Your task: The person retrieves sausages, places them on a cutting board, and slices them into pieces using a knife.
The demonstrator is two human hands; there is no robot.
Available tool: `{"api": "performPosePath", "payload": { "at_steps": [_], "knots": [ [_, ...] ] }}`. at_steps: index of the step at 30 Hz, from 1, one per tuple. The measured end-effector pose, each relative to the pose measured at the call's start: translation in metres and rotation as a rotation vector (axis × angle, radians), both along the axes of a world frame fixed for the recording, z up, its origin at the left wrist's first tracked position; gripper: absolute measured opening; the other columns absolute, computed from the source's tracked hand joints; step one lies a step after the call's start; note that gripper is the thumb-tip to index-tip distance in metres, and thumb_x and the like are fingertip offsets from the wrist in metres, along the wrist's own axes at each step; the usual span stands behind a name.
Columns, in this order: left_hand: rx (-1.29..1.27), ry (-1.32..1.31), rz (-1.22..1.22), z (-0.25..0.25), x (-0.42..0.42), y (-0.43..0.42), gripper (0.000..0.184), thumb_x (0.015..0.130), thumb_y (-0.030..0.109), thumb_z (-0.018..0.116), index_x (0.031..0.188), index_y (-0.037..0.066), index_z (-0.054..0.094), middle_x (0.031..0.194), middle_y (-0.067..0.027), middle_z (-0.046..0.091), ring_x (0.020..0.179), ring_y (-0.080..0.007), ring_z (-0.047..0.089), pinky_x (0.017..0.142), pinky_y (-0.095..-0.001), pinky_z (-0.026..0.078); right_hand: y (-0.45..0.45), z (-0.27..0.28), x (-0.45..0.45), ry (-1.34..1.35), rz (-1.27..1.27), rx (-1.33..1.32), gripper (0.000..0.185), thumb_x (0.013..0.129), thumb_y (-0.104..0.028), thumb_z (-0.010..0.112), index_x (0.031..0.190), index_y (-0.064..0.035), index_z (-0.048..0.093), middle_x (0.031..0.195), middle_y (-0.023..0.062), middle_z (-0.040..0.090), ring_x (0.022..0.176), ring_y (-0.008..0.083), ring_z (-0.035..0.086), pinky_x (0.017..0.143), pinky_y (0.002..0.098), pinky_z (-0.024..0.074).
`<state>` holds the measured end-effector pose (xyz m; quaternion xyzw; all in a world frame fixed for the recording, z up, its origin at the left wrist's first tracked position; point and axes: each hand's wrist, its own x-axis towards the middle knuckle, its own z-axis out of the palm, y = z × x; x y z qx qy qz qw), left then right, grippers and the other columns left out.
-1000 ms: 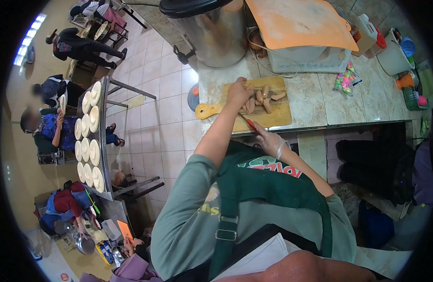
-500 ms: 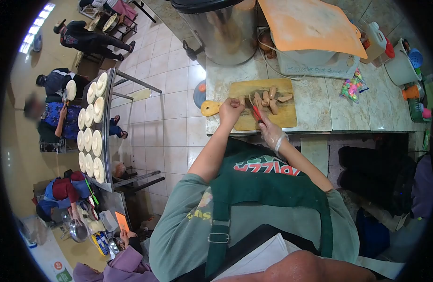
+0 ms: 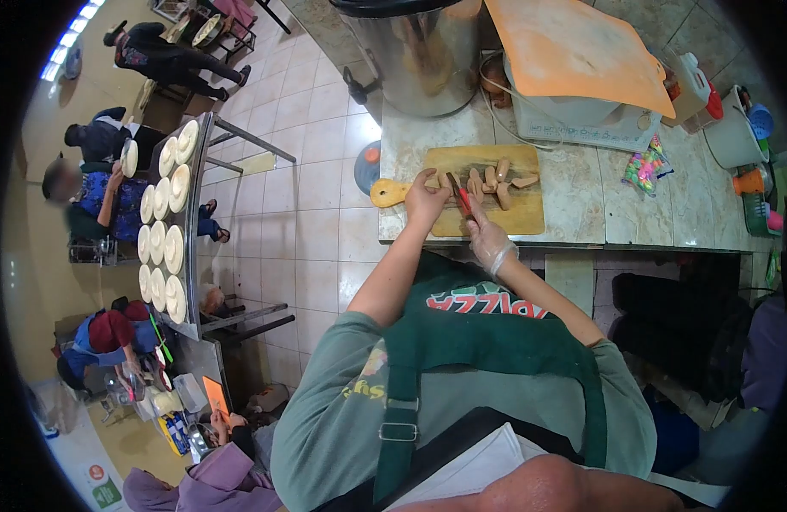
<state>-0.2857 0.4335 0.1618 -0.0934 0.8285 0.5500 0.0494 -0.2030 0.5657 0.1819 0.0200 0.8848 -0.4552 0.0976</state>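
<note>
A wooden cutting board point(image 3: 521, 218) with a round handle lies at the counter's front edge. On it are several cut pieces of pinkish-brown sausage point(image 3: 503, 194), mostly toward its right side. My left hand point(image 3: 424, 198) is over the board's left part, its fingers closed around a small piece of sausage point(image 3: 445, 181) that they partly hide. In a clear plastic glove, my right hand point(image 3: 493, 246) grips a knife point(image 3: 464, 201) by its red handle. The knife's dark blade points away from me, close beside the piece at my left fingertips.
Behind the board stands a large metal-and-glass drum point(image 3: 428, 72). An orange sheet point(image 3: 581, 60) covers a white box point(image 3: 581, 128) with a cable. A colourful packet point(image 3: 645, 171) lies farther right. At left, a metal table point(image 3: 193, 183) holds rounds of dough point(image 3: 178, 188); several people work around it.
The knife blade has shifted slightly left toward the piece in my left fingers. The whole view has moved a little. At left, a co-worker's metal bowl is no longer visible in the same place.
</note>
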Motion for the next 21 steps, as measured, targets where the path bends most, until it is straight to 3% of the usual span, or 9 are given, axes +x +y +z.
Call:
{"api": "performPosePath", "payload": {
  "at_steps": [7, 9, 13, 16, 18, 21],
  "knots": [
    [-0.020, -0.035, -0.052, 0.001, -0.001, -0.001, 0.040, 0.063, 0.008, 0.060, 0.101, 0.000, 0.051, 0.062, -0.0102, 0.059, 0.057, -0.0144, 0.059, 0.053, -0.0253, 0.045, 0.006, 0.025, -0.004, -0.122, -0.026, 0.003, 0.049, 0.083, -0.017, 0.038, 0.129, -0.0197, 0.020, 0.082, 0.0281, 0.053, 0.073, 0.0416, 0.052, 0.065, 0.0443, 0.0397],
    [0.017, -0.050, -0.006, 0.005, -0.001, 0.000, 0.034, 0.061, 0.012, 0.064, 0.092, 0.002, 0.055, 0.061, -0.0094, 0.059, 0.056, -0.0159, 0.059, 0.053, -0.0257, 0.045, 0.003, 0.016, -0.010, -0.072, 0.033, 0.072, 0.049, 0.083, -0.016, 0.037, 0.129, -0.0186, 0.020, 0.085, 0.0278, 0.053, 0.074, 0.0413, 0.052, 0.066, 0.0440, 0.0399],
    [0.039, -0.029, -0.003, -0.011, -0.003, -0.003, 0.031, 0.061, 0.013, 0.064, 0.089, 0.001, 0.055, 0.062, -0.0101, 0.059, 0.056, -0.0163, 0.059, 0.053, -0.0262, 0.045, -0.004, 0.000, -0.017, -0.003, 0.006, 0.005, 0.046, 0.084, -0.017, 0.039, 0.128, -0.0196, 0.024, 0.086, 0.0276, 0.053, 0.079, 0.0409, 0.052, 0.067, 0.0428, 0.0407],
    [0.031, -0.017, 0.008, -0.009, -0.002, -0.002, 0.030, 0.061, 0.012, 0.065, 0.086, 0.001, 0.055, 0.062, -0.0108, 0.059, 0.056, -0.0164, 0.059, 0.052, -0.0264, 0.046, -0.004, 0.000, -0.021, 0.061, 0.058, 0.025, 0.048, 0.084, -0.016, 0.035, 0.129, -0.0165, 0.018, 0.084, 0.0275, 0.053, 0.074, 0.0416, 0.052, 0.066, 0.0444, 0.0397],
    [0.103, -0.055, 0.002, -0.013, -0.003, -0.003, 0.029, 0.065, 0.004, 0.061, 0.090, -0.006, 0.050, 0.069, -0.0125, 0.059, 0.059, -0.0163, 0.059, 0.052, -0.0243, 0.046, -0.002, 0.009, -0.019, -0.014, 0.080, 0.056, 0.048, 0.084, -0.016, 0.035, 0.129, -0.0174, 0.018, 0.082, 0.0282, 0.053, 0.073, 0.0417, 0.052, 0.065, 0.0450, 0.0394],
    [0.088, -0.039, 0.018, -0.018, -0.004, -0.003, 0.028, 0.065, 0.003, 0.061, 0.089, -0.007, 0.049, 0.069, -0.0122, 0.058, 0.059, -0.0161, 0.058, 0.052, -0.0234, 0.046, 0.004, 0.012, -0.001, -0.132, 0.088, 0.107, 0.048, 0.084, -0.016, 0.035, 0.129, -0.0180, 0.018, 0.080, 0.0288, 0.053, 0.073, 0.0415, 0.052, 0.065, 0.0456, 0.0393]
  ]
}}
